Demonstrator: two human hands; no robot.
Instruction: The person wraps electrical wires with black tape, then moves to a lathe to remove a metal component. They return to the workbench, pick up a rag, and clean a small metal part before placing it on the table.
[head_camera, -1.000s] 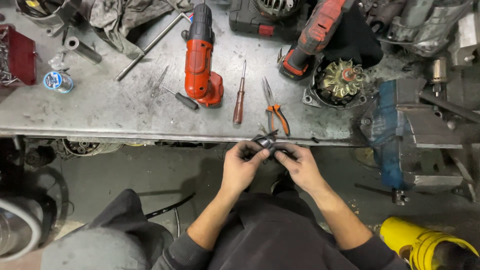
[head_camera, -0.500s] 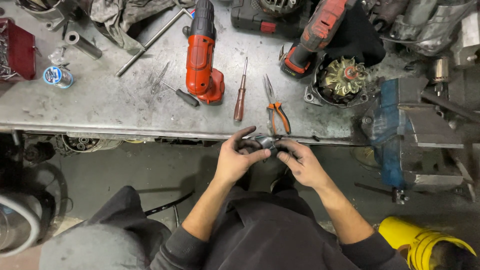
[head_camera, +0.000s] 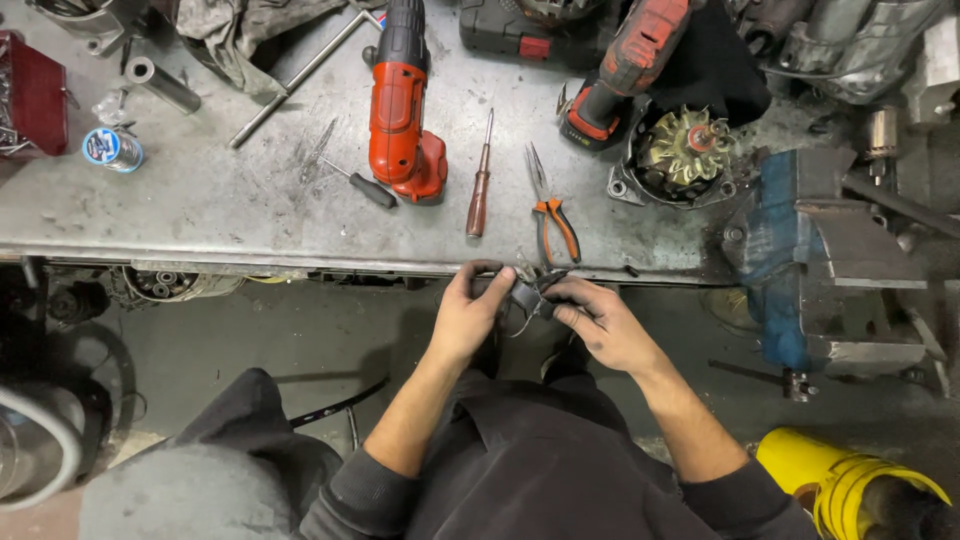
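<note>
Both hands, left (head_camera: 468, 320) and right (head_camera: 600, 325), pinch a small dark part (head_camera: 527, 297) at the worktop (head_camera: 200, 215) edge; work looks midway, pliers (head_camera: 553, 212) unused.

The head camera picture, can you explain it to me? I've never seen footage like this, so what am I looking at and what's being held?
The camera sits on a person's head and looks straight down at their own arms. The left hand and right hand together grip a small dark metal part, too small to identify, just below the edge of a grey metal workbench. On the bench lie a red cordless drill, a wooden-handled screwdriver, orange-handled pliers and an alternator. A blue vise stands at the right.
</note>
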